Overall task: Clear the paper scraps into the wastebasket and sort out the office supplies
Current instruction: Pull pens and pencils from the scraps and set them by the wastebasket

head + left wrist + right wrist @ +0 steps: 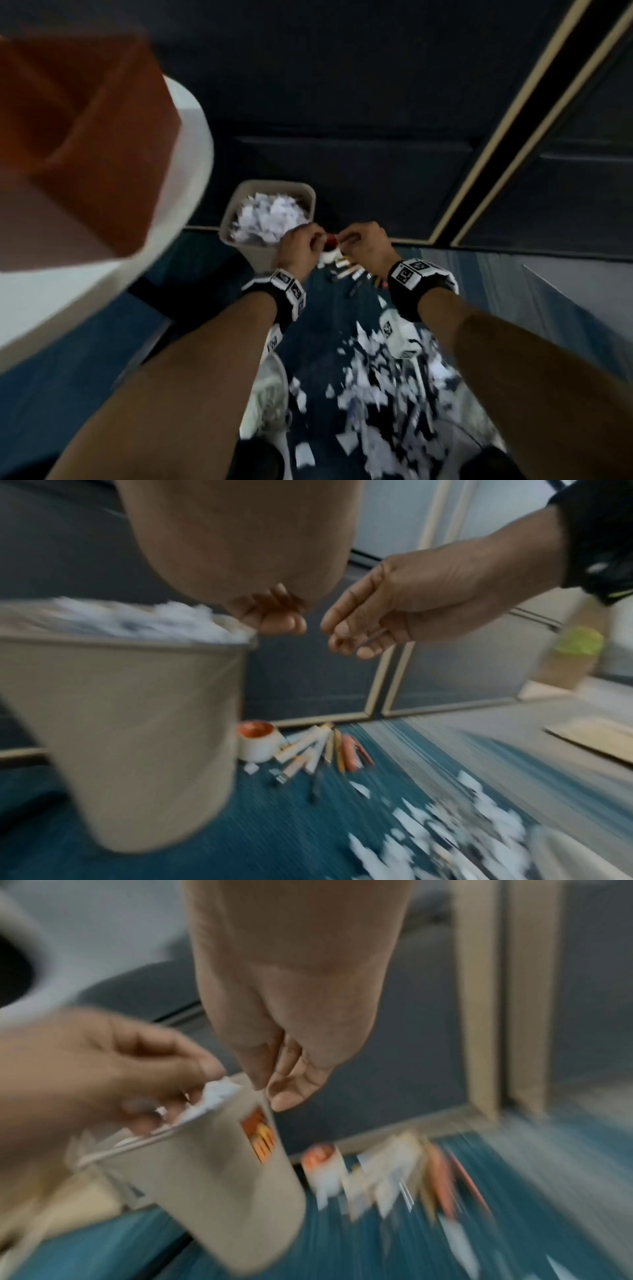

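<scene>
We see blue carpet [205, 845] underfoot. Beige wastebasket [137, 723] stands on it, heaped with white paper scraps [267, 216]; more scraps [370, 387] strewn across carpet nearer us. White cup with orange inside [257, 741] lies just right of wastebasket, pens and pencils [318, 748] fanned beside it. Left hand [298, 246], fingers curled, above wastebasket rim; we cannot tell if it holds anything. Right hand [411, 601] beside it, fingers loosely bent; blur hides any hold.

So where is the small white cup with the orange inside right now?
In the left wrist view the small white cup stands on the blue carpet, just right of the wastebasket base, with the pile of pens on its other side.
</scene>
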`<action>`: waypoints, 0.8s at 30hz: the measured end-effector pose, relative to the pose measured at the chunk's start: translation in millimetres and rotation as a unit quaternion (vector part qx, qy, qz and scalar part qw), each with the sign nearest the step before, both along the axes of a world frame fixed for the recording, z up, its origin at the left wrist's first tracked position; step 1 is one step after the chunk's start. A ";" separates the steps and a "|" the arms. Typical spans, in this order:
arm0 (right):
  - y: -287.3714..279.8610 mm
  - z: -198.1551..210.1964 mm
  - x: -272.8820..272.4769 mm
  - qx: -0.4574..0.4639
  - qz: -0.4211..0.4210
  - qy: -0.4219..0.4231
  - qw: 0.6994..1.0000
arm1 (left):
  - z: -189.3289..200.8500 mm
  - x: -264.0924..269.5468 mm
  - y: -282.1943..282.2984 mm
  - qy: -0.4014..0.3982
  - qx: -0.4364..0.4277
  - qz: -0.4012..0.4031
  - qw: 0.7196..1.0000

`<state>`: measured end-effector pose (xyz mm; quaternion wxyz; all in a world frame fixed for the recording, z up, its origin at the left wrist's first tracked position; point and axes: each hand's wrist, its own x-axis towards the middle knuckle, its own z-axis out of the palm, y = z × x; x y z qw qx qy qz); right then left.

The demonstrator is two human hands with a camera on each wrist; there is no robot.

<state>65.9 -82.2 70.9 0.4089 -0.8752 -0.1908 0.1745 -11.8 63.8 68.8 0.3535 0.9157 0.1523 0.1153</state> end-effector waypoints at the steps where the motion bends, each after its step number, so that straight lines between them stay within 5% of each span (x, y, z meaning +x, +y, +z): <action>1: -17.3 -11.9 -15.4 0.031 -0.033 0.045 0.998 | -7.9 -5.2 -19.2 0.016 -0.026 -0.008 0.999; 6: -116.7 -91.1 -89.9 -0.031 -0.103 0.233 0.967 | -98.9 -79.0 -101.2 0.128 -0.128 0.000 0.983; 10: -187.0 -142.1 -132.3 -0.110 -0.152 0.319 0.929 | -164.5 -135.4 -134.9 0.192 -0.131 -0.006 0.973; 21: -208.8 -259.4 -198.0 -0.271 -0.268 0.302 0.874 | -214.9 -124.3 -199.8 0.265 -0.142 -0.078 0.951; 24: -192.1 -230.7 -209.9 -0.241 -0.276 0.279 0.888 | -216.8 -128.1 -213.4 0.322 -0.085 -0.072 0.940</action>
